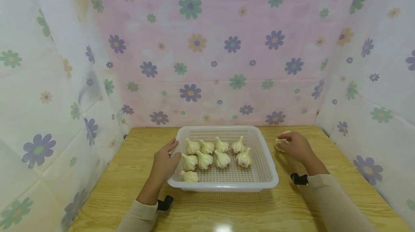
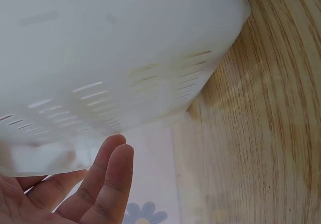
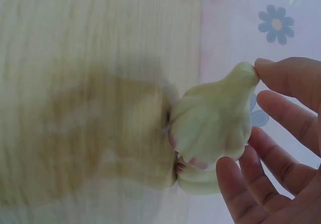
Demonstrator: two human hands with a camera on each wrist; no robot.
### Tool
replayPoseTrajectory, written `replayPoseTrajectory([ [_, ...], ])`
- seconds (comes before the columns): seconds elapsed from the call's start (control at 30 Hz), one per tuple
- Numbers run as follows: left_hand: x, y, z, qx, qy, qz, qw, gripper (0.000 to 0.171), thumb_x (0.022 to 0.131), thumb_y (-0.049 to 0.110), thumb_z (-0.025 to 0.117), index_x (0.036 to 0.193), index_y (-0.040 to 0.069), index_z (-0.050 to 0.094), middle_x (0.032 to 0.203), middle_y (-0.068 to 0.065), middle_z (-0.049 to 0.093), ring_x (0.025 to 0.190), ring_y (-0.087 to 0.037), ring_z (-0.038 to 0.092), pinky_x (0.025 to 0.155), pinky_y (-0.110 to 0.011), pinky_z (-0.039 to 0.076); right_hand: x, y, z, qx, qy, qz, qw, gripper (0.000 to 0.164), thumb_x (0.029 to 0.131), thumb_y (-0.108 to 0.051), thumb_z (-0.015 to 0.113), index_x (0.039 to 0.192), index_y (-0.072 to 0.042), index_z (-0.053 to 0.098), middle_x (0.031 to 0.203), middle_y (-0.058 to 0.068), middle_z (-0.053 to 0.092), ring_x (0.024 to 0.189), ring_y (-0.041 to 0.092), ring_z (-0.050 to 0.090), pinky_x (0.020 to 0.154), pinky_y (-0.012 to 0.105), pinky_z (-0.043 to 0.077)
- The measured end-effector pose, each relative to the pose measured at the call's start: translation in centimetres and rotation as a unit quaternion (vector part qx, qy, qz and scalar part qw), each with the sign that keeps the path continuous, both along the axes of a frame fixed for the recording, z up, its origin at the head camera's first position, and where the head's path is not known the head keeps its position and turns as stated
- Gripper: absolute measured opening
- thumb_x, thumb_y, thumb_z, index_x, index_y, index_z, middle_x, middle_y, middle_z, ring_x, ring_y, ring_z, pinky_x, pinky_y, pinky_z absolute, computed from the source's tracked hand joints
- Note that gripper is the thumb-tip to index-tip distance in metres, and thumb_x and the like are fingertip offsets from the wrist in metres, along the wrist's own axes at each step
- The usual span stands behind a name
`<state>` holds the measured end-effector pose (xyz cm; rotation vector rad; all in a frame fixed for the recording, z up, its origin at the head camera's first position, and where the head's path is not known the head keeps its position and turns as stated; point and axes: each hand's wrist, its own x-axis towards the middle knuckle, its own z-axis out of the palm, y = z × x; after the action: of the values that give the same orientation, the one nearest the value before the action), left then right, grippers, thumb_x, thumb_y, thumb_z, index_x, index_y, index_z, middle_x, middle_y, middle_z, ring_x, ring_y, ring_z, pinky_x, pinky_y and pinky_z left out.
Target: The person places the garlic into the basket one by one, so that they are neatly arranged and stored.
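A white plastic basket (image 1: 227, 185) with slotted walls stands on the table. Several garlic bulbs (image 1: 222, 160) lie in it, mostly at its left and middle. My left hand (image 1: 163, 161) holds the basket's left rim, the thumb on top; in the left wrist view, fingers (image 2: 113, 179) reach along the outer wall. Right of the basket, my right hand (image 1: 296, 147) is at a garlic bulb (image 3: 213, 121) on the table. Its fingers are spread around the bulb, the thumb at the stem. Another garlic bulb (image 3: 198, 181) sits partly hidden behind that one.
The wooden table (image 1: 129, 181) runs up to a pink flowered cloth (image 1: 210, 62) at the back. Pale flowered cloths hang at both sides. A black strap piece (image 1: 165, 203) sits at my left wrist, and another black piece (image 1: 299, 179) at my right.
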<state>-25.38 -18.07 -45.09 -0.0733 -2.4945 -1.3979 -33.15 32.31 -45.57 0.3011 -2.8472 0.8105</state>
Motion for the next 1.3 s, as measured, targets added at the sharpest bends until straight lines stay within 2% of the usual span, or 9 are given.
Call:
replayPoseTrajectory([
  [0.27, 0.1, 0.1, 0.1, 0.009, -0.002, -0.002, 1.0000, 0.050, 0.093, 0.015, 0.062, 0.143, 0.004, 0.061, 0.157, -0.006, 0.052, 0.117, -0.032, 0.070, 0.074, -0.027, 0.058, 0.4, 0.6, -1.1, 0.000, 0.021, -0.008, 1.000, 0.043, 0.092, -0.029, 0.078, 0.124, -0.001, 0.074, 0.136, 0.029, 0.062, 0.122, 0.053, 0.056, 0.096, 0.070, 0.046],
  [0.37, 0.1, 0.1, 0.1, 0.005, 0.000, -0.002, 1.0000, 0.050, 0.093, 0.015, 0.062, 0.143, 0.003, 0.061, 0.157, -0.006, 0.052, 0.121, -0.032, 0.068, 0.076, -0.027, 0.058, 0.6, 0.9, -1.4, -0.007, 0.014, -0.013, 1.000, 0.048, 0.090, -0.028, 0.080, 0.128, -0.001, 0.071, 0.140, 0.029, 0.059, 0.124, 0.053, 0.054, 0.098, 0.071, 0.045],
  [0.53, 0.1, 0.1, 0.1, -0.002, 0.001, 0.002, 1.0000, 0.050, 0.093, 0.014, 0.062, 0.142, 0.004, 0.062, 0.156, -0.005, 0.053, 0.126, -0.032, 0.065, 0.082, -0.032, 0.060, 1.1, 1.2, -2.0, -0.024, -0.005, -0.022, 0.999, 0.058, 0.090, -0.026, 0.079, 0.141, -0.002, 0.063, 0.145, 0.031, 0.054, 0.124, 0.055, 0.056, 0.093, 0.069, 0.050],
  [0.67, 0.1, 0.1, 0.1, 0.002, -0.002, 0.002, 1.0000, 0.051, 0.093, 0.014, 0.062, 0.143, 0.005, 0.062, 0.157, -0.004, 0.052, 0.118, -0.033, 0.070, 0.075, -0.029, 0.059, 1.3, 1.3, -2.3, -0.027, -0.008, -0.030, 0.999, 0.063, 0.090, -0.025, 0.079, 0.145, -0.003, 0.059, 0.142, 0.034, 0.053, 0.124, 0.056, 0.055, 0.091, 0.068, 0.051],
  [0.77, 0.1, 0.0, 0.0, 0.002, -0.003, 0.001, 1.0000, 0.051, 0.093, 0.014, 0.062, 0.143, 0.005, 0.061, 0.157, -0.003, 0.052, 0.120, -0.032, 0.069, 0.072, -0.027, 0.057, 1.2, 1.2, -2.3, -0.022, -0.006, -0.039, 0.999, 0.064, 0.089, -0.028, 0.080, 0.144, -0.004, 0.059, 0.138, 0.035, 0.055, 0.120, 0.054, 0.056, 0.089, 0.066, 0.051],
  [1.0, 0.0, 0.0, -0.1, -0.005, -0.004, 0.001, 1.0000, 0.052, 0.093, 0.014, 0.061, 0.144, 0.005, 0.061, 0.157, -0.005, 0.051, 0.133, -0.031, 0.060, 0.079, -0.029, 0.057, 1.5, 1.3, -2.8, -0.046, -0.008, -0.053, 0.998, 0.063, 0.088, -0.033, 0.082, 0.140, -0.004, 0.062, 0.138, 0.033, 0.058, 0.118, 0.053, 0.058, 0.088, 0.065, 0.053],
  [1.07, 0.0, 0.0, -0.1, -0.008, -0.003, -0.001, 1.0000, 0.052, 0.093, 0.014, 0.061, 0.144, 0.005, 0.061, 0.158, -0.006, 0.051, 0.135, -0.031, 0.058, 0.080, -0.032, 0.058, 1.6, 1.4, -2.9, -0.055, -0.012, -0.060, 0.997, 0.061, 0.088, -0.034, 0.082, 0.138, -0.005, 0.064, 0.138, 0.032, 0.059, 0.119, 0.052, 0.059, 0.089, 0.064, 0.053],
  [1.17, 0.0, 0.0, -0.1, -0.013, -0.004, 0.000, 0.9999, 0.052, 0.093, 0.015, 0.061, 0.144, 0.005, 0.060, 0.158, -0.005, 0.051, 0.144, -0.029, 0.049, 0.090, -0.038, 0.060, 1.8, 1.4, -3.0, -0.060, -0.016, -0.067, 0.996, 0.058, 0.088, -0.036, 0.082, 0.135, -0.007, 0.066, 0.137, 0.028, 0.061, 0.119, 0.050, 0.060, 0.088, 0.063, 0.054],
  [1.3, 0.0, 0.0, 0.1, -0.012, -0.004, 0.002, 0.9999, 0.052, 0.093, 0.015, 0.061, 0.144, 0.005, 0.061, 0.157, -0.004, 0.051, 0.144, -0.028, 0.049, 0.094, -0.043, 0.060, 2.1, 1.4, -3.0, -0.062, -0.025, -0.072, 0.995, 0.057, 0.089, -0.039, 0.080, 0.135, -0.009, 0.066, 0.138, 0.026, 0.062, 0.120, 0.048, 0.062, 0.088, 0.061, 0.055],
])
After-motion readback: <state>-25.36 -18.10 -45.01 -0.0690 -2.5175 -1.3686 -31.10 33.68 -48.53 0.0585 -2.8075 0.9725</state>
